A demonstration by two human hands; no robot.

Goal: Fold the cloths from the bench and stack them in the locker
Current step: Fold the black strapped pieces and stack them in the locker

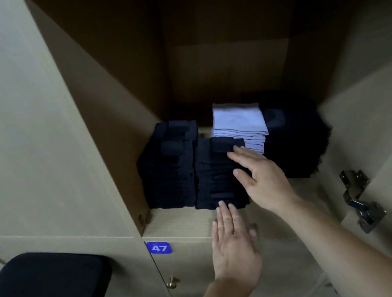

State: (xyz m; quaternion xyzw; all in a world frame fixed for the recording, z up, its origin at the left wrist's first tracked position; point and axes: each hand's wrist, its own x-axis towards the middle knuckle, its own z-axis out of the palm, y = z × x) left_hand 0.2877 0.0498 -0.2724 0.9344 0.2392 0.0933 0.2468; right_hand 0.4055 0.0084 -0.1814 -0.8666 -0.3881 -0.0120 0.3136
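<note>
While dark cloths [167, 169] and a white pile [239, 125] already stand stacked in the locker [176, 223], left hand [232, 244] and right hand [260, 178], fingers straight and gripping nothing, press the front stack [214, 171], suggesting late tidying; the visible bench [45, 292] bears none.

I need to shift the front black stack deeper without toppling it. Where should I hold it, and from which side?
Hold the front black stack low, at its bottom layers, from the open front. It is a tall pile of loose folds, so a high grip may shift only the top ones. The left stack crowds one side and the white stack sits behind.
</note>
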